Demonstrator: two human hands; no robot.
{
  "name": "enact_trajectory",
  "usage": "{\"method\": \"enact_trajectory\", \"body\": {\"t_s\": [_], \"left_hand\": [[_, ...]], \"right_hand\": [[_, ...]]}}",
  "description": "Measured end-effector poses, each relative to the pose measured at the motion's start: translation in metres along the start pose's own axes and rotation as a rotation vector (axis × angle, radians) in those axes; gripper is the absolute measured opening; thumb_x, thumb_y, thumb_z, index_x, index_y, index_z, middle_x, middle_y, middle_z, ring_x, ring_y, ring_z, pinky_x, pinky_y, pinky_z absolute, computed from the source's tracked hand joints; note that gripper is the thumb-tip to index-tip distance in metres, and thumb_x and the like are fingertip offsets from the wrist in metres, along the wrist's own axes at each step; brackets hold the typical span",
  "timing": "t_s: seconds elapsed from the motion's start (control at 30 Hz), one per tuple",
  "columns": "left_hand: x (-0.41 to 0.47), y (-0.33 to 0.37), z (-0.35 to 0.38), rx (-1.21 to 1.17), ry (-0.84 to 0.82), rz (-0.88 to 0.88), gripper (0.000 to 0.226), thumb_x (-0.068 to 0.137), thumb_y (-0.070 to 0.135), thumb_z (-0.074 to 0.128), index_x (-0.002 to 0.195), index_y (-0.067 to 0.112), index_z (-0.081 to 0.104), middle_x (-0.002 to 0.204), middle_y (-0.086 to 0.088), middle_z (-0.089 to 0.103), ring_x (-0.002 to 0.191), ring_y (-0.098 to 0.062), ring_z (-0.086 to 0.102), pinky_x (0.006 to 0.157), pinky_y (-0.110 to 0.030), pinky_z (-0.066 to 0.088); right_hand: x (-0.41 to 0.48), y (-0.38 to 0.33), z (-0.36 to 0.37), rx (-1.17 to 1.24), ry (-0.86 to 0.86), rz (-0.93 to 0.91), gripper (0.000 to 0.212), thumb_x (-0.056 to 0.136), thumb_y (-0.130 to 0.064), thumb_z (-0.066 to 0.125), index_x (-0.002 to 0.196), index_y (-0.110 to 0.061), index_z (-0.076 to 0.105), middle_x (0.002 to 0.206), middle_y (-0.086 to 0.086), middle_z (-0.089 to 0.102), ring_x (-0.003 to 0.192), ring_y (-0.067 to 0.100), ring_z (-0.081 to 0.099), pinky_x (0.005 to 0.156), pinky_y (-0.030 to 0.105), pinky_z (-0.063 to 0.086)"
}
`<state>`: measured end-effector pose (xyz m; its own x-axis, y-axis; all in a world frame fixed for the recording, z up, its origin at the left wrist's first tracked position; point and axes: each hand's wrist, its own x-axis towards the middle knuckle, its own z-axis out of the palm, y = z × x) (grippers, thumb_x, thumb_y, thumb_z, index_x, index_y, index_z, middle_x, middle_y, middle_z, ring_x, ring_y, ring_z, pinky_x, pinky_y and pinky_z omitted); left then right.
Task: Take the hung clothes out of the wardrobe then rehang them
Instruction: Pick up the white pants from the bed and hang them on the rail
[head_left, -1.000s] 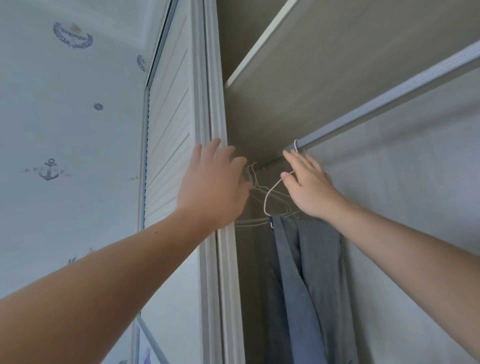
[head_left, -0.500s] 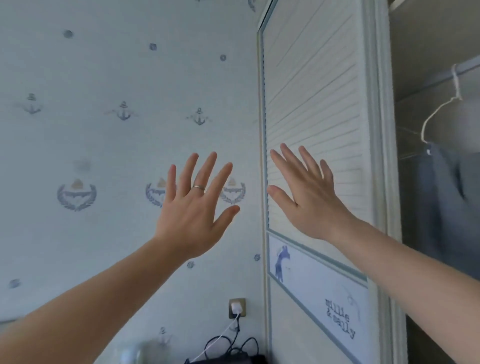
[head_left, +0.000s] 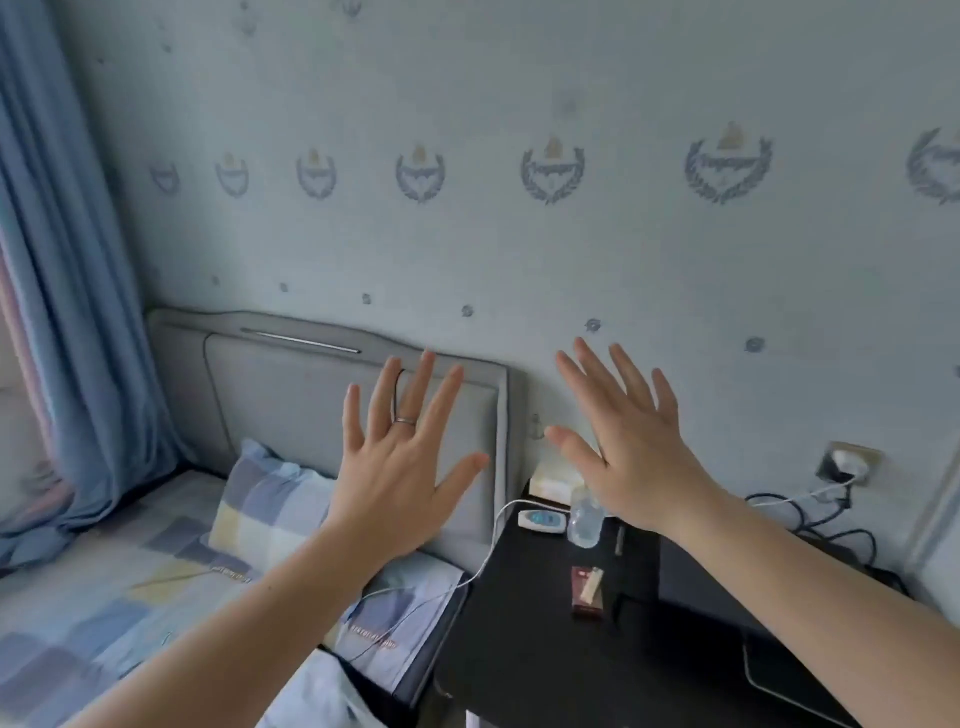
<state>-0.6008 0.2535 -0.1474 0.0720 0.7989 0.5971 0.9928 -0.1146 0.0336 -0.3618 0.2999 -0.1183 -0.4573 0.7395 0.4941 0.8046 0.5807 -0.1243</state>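
Head view: both hands are up in front of the camera, backs facing it. The left hand (head_left: 400, 478) has all five fingers spread wide and is holding nothing, and there's one ring (head_left: 405, 420) on it. The right hand (head_left: 634, 457) is the same, fingers fanned apart, nothing in it, touching nothing. The two hands are near each other but not touching.

The clothes don't show anywhere in this shot, so I can't tell where they are or how they look.

Behind the hands there's a pale wall (head_left: 519, 249) with a row of seven crest prints, the last one cut off at the right edge. At lower left there's one bed (head_left: 104, 597) with checked sheets, one checked pillow (head_left: 270, 499), one grey padded headboard (head_left: 291, 384) and a blue curtain (head_left: 67, 312) at the far left.

Just beside the bed is a black bench (head_left: 519, 649). On it I count one clear bottle (head_left: 584, 519), one small white-and-blue gadget (head_left: 541, 520) just left of the bottle, one white box (head_left: 553, 486) at the back and one reddish pack (head_left: 587, 597) closer to the camera. One white cable (head_left: 493, 540) runs from the bench down onto the bed. On the right there's one wall socket (head_left: 849, 462) with a white plug in it, and black cables (head_left: 831, 525) below it.
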Motion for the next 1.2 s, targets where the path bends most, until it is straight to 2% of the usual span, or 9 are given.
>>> {"method": "enact_trajectory", "body": {"t_s": [0.1, 0.27, 0.5, 0.6, 0.7, 0.77, 0.97, 1.2], "left_hand": [[-0.047, -0.052, 0.026, 0.037, -0.090, -0.165, 0.082, 0.088, 0.077, 0.003, 0.158, 0.034, -0.004, 0.166, 0.006, -0.010, 0.150, -0.023, -0.021, 0.119, -0.052, -0.015], [-0.113, -0.115, 0.071, 0.082, -0.209, -0.422, 0.080, 0.089, 0.075, 0.009, 0.156, 0.037, -0.012, 0.164, 0.009, -0.018, 0.147, -0.019, -0.031, 0.119, -0.051, -0.016], [-0.182, -0.167, 0.129, 0.106, -0.342, -0.843, 0.083, 0.082, 0.079, 0.000, 0.154, 0.041, -0.016, 0.163, 0.012, -0.020, 0.144, -0.015, -0.036, 0.117, -0.045, -0.023], [-0.203, -0.182, 0.147, 0.078, -0.376, -1.011, 0.084, 0.082, 0.081, 0.004, 0.154, 0.042, -0.016, 0.164, 0.012, -0.017, 0.146, -0.014, -0.032, 0.118, -0.046, -0.019], [-0.222, -0.195, 0.159, 0.071, -0.422, -1.142, 0.086, 0.081, 0.083, 0.003, 0.154, 0.041, -0.013, 0.165, 0.011, -0.013, 0.149, -0.017, -0.025, 0.119, -0.048, -0.016], [-0.233, -0.205, 0.165, 0.068, -0.462, -1.209, 0.085, 0.083, 0.082, 0.006, 0.154, 0.040, -0.013, 0.165, 0.010, -0.012, 0.150, -0.018, -0.023, 0.120, -0.049, -0.013], [-0.264, -0.253, 0.186, 0.015, -0.500, -1.332, 0.079, 0.095, 0.070, 0.026, 0.156, 0.036, -0.010, 0.166, 0.008, -0.007, 0.151, -0.018, -0.019, 0.121, -0.050, -0.008], [-0.317, -0.335, 0.243, -0.114, -0.607, -1.425, 0.078, 0.095, 0.069, 0.027, 0.158, 0.033, -0.003, 0.167, 0.004, 0.002, 0.152, -0.021, -0.009, 0.122, -0.050, 0.000]], "right_hand": [[0.020, -0.034, 0.075, 0.100, -0.108, -0.075, 0.073, 0.089, -0.069, 0.007, 0.154, -0.040, -0.007, 0.162, -0.018, -0.014, 0.147, 0.011, -0.021, 0.119, 0.052, -0.008], [0.049, -0.086, 0.183, 0.254, -0.261, -0.193, 0.073, 0.089, -0.070, 0.008, 0.154, -0.041, -0.004, 0.162, -0.018, -0.010, 0.149, 0.013, -0.016, 0.119, 0.053, -0.003], [0.065, -0.146, 0.308, 0.393, -0.516, -0.268, 0.078, 0.085, -0.071, 0.004, 0.154, -0.037, -0.005, 0.162, -0.015, -0.010, 0.149, 0.014, -0.015, 0.119, 0.049, -0.005], [0.066, -0.161, 0.353, 0.397, -0.645, -0.314, 0.076, 0.085, -0.072, 0.001, 0.152, -0.039, -0.012, 0.162, -0.016, -0.014, 0.148, 0.013, -0.017, 0.119, 0.050, -0.007], [0.067, -0.174, 0.386, 0.372, -0.768, -0.357, 0.069, 0.093, -0.067, 0.011, 0.152, -0.040, -0.014, 0.161, -0.017, -0.017, 0.148, 0.013, -0.020, 0.118, 0.049, -0.009], [0.069, -0.182, 0.403, 0.350, -0.819, -0.381, 0.068, 0.096, -0.064, 0.016, 0.152, -0.039, -0.014, 0.161, -0.017, -0.018, 0.148, 0.014, -0.020, 0.117, 0.047, -0.010], [0.082, -0.213, 0.458, 0.234, -0.910, -0.424, 0.071, 0.092, -0.066, 0.008, 0.152, -0.037, -0.016, 0.161, -0.015, -0.018, 0.148, 0.015, -0.020, 0.118, 0.048, -0.009], [0.094, -0.252, 0.547, 0.111, -1.049, -0.344, 0.067, 0.096, -0.063, 0.014, 0.152, -0.038, -0.013, 0.161, -0.015, -0.018, 0.149, 0.015, -0.015, 0.120, 0.048, -0.004]]}}
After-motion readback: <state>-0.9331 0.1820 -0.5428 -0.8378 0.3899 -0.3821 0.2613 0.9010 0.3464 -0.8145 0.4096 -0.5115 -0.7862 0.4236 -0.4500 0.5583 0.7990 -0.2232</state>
